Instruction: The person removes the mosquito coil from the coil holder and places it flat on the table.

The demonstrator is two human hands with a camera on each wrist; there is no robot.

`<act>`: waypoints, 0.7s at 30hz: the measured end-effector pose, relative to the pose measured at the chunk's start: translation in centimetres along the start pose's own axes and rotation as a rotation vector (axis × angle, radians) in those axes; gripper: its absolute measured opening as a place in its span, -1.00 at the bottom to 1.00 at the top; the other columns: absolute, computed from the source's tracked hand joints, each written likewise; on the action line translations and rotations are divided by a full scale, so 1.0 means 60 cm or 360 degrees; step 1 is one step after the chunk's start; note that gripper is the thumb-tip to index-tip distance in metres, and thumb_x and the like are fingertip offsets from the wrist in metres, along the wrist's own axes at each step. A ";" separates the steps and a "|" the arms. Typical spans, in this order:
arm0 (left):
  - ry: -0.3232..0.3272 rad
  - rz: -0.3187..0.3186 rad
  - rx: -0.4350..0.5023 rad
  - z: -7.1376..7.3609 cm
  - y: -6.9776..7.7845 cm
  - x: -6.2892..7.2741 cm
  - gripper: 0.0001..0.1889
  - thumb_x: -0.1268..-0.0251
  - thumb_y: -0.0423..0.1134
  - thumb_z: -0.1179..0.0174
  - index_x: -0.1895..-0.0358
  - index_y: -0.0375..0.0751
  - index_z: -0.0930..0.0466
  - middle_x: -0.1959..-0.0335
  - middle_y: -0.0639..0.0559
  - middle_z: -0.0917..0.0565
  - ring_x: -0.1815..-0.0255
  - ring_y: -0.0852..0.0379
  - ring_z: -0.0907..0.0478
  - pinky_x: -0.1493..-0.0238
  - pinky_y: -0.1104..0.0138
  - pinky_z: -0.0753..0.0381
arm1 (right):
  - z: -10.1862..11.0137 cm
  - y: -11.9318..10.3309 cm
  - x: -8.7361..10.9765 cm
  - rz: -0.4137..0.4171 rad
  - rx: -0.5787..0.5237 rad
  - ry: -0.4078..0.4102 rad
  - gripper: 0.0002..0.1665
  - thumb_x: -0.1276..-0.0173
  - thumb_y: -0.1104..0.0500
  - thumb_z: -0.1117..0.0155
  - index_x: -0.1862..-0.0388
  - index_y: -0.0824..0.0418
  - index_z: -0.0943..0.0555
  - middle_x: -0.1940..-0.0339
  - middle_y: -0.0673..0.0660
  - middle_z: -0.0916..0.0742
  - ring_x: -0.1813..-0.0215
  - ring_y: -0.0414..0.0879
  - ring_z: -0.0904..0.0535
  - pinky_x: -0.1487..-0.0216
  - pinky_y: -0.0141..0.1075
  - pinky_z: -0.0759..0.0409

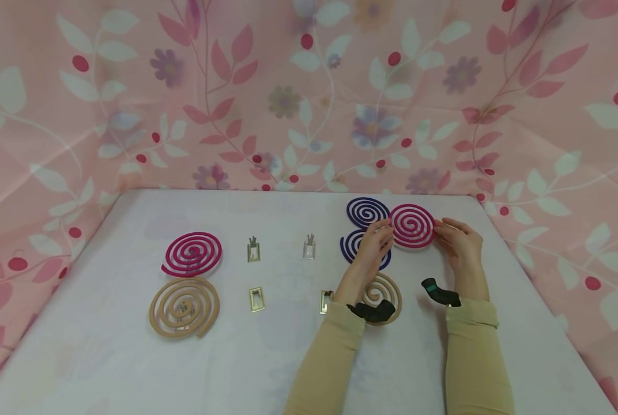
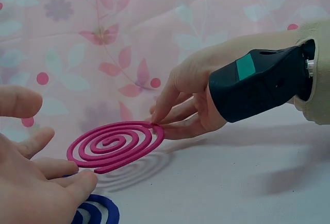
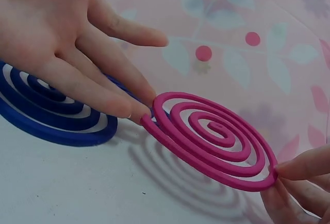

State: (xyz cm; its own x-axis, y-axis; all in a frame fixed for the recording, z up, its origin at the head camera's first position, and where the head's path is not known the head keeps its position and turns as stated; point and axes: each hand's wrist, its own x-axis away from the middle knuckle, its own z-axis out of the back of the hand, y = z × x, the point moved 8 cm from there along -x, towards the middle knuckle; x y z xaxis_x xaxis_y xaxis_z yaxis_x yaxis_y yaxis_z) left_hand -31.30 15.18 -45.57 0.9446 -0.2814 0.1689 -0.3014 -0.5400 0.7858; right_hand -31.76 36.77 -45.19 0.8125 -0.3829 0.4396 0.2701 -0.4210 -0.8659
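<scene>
A pink mosquito coil (image 1: 410, 225) is held up at the right of the table, its shadow on the cloth below. My right hand (image 1: 463, 245) pinches its right edge between thumb and fingers, plainly seen in the right wrist view. At the opposite edge, my left hand (image 1: 367, 253) has its fingers extended, with fingertips (image 3: 122, 105) right at the coil's outer end and the thumb held away. Behind and under the left hand lie two dark blue coils, an upper one (image 1: 368, 213) and a lower one (image 1: 345, 252) partly covered by the hand.
A tan coil (image 1: 376, 295) lies partly beneath my left wrist. Small metal stands, one silver (image 1: 309, 249) and several gold-toned (image 1: 257, 300), lie mid-table. Leftward, another pink coil (image 1: 193, 253) and tan coil (image 1: 184, 308) have metal pieces showing through their gaps. Floral cloth (image 1: 288, 104) walls the back and sides.
</scene>
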 end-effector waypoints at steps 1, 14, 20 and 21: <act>-0.0005 0.0006 0.0014 -0.001 0.000 0.000 -0.54 -0.49 -0.33 0.00 -0.40 -0.31 -0.33 -0.46 -0.26 -0.31 -0.48 -0.11 -0.30 -0.53 0.11 -0.25 | 0.001 0.000 0.000 -0.0003 0.0001 0.0001 -0.60 -0.26 0.36 -0.41 -0.07 0.11 -0.67 0.30 -0.04 -0.83 0.15 -0.19 -0.77 0.06 -0.41 -0.69; 0.0007 0.0118 0.0255 -0.008 -0.021 -0.007 -0.40 -0.33 -0.58 0.08 -0.46 -0.32 -0.23 -0.53 -0.32 -0.20 -0.54 -0.15 -0.20 -0.54 0.10 -0.22 | 0.015 0.003 -0.005 -0.0034 -0.0071 0.0019 -0.49 -0.26 0.42 -0.38 -0.18 0.15 -0.63 0.31 -0.01 -0.83 0.23 -0.19 -0.78 0.05 -0.38 -0.68; -0.0028 0.0129 0.0248 -0.012 -0.026 -0.007 -0.38 -0.31 -0.53 0.04 -0.47 -0.34 -0.20 -0.55 -0.27 -0.19 -0.57 -0.12 -0.15 -0.56 0.05 -0.16 | 0.019 0.011 -0.007 -0.0089 -0.0098 0.0029 -0.35 -0.29 0.39 -0.35 -0.37 0.15 -0.50 0.35 0.01 -0.83 0.20 -0.16 -0.79 -0.02 -0.33 -0.66; -0.0039 0.0130 0.0257 -0.013 -0.025 -0.005 -0.38 -0.32 -0.52 0.05 -0.48 -0.34 -0.18 -0.55 -0.28 -0.17 -0.57 -0.13 -0.13 -0.56 0.04 -0.15 | 0.020 0.012 -0.008 -0.0093 -0.0104 0.0028 -0.35 -0.29 0.39 -0.35 -0.37 0.16 -0.50 0.35 0.02 -0.83 0.20 -0.15 -0.79 -0.02 -0.32 -0.66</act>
State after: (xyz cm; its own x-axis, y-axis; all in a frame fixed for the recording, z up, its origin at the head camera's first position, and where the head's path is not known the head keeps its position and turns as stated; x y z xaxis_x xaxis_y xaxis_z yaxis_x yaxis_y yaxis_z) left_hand -31.04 16.72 -46.33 0.9134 -0.3475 0.2120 -0.3955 -0.6345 0.6640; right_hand -31.35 37.62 -46.31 0.7870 -0.3701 0.4936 0.2822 -0.4956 -0.8214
